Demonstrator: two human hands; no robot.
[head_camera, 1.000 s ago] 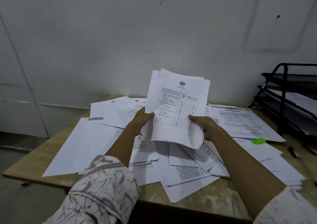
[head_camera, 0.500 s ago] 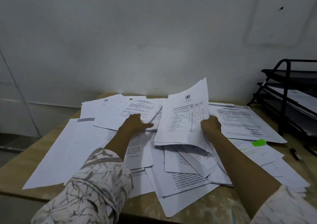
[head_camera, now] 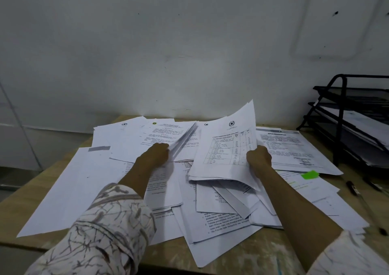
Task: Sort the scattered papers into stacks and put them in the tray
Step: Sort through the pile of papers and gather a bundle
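Observation:
Scattered white papers (head_camera: pixel 216 222) cover the wooden table (head_camera: pixel 242 255). My right hand (head_camera: pixel 259 156) grips the right edge of a small stack of sheets (head_camera: pixel 225 148) whose top page shows a star emblem and a table; the stack is tilted up off the pile. My left hand (head_camera: pixel 156 152) pinches a blurred sheet (head_camera: pixel 182 141) that stands edge-on above the papers at the middle back. The black wire paper tray (head_camera: pixel 342 98), with several tiers, stands at the right edge and holds some sheets.
A green sticky note (head_camera: pixel 309 174) lies on a paper right of my right forearm. Two pens (head_camera: pixel 353 187) lie on the table near the tray. A white wall stands right behind the table; the table's left edge drops to the floor.
The stack was held up in both hands; now only my right hand holds it, lower and to the right. My left hand let go, moved left and lifted a sheet from the pile.

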